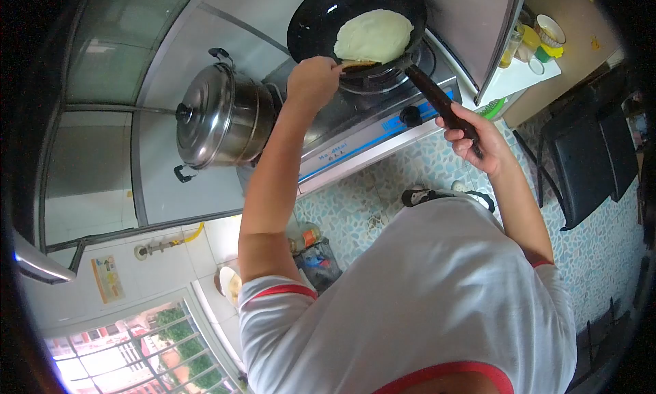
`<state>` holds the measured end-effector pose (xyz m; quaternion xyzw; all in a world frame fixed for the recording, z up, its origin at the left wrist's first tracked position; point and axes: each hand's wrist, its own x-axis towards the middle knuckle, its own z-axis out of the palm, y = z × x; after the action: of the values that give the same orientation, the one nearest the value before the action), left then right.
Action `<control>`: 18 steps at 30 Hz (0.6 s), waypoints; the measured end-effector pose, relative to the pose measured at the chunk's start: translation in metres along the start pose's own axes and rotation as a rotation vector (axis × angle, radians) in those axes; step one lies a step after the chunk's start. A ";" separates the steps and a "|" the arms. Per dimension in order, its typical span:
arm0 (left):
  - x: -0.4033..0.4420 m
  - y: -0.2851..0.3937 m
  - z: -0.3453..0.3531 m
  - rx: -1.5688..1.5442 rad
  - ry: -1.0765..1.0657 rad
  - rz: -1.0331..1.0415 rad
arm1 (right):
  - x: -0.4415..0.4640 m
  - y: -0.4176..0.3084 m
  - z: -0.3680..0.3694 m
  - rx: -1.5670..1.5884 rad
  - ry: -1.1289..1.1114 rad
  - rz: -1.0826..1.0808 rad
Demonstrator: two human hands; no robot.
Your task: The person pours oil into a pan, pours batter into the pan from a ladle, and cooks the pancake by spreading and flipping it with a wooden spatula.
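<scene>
A black wok (311, 32) sits over the stove burner with a round pale flatbread (374, 36) lying in it. My left hand (313, 83) is closed around a short wooden spatula (359, 64), whose tip is inside the wok at the flatbread's near edge. Whether the tip is under the flatbread or only beside it I cannot tell. The fingers of my right hand (482, 140) wrap round the wok's dark brown handle (437, 97), which slants down to the right.
Left of the wok stands a lidded steel pot (222, 117). The gas stove (383, 124) has a black knob on its front. At the upper right, a white shelf (526, 78) carries jars and a bowl (549, 30). A black chair (588, 161) stands on the right.
</scene>
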<state>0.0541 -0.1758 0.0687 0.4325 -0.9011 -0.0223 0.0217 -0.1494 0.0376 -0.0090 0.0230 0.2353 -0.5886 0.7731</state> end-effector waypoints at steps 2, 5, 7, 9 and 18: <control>0.005 -0.003 0.009 -0.013 0.083 0.026 | -0.001 0.001 0.001 -0.012 0.005 -0.012; 0.011 -0.012 0.003 -0.119 0.079 -0.046 | -0.002 0.001 0.004 -0.001 0.024 -0.016; 0.015 -0.018 -0.001 -0.129 0.044 -0.068 | -0.003 0.000 0.004 0.005 0.037 -0.016; 0.017 -0.018 -0.002 -0.134 0.024 -0.084 | -0.003 0.001 0.004 0.002 0.052 -0.012; 0.032 -0.029 -0.007 -0.229 -0.018 -0.163 | -0.002 0.000 0.002 -0.026 0.020 -0.020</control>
<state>0.0574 -0.2194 0.0746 0.4985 -0.8548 -0.1305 0.0610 -0.1486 0.0388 -0.0061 0.0166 0.2509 -0.5931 0.7649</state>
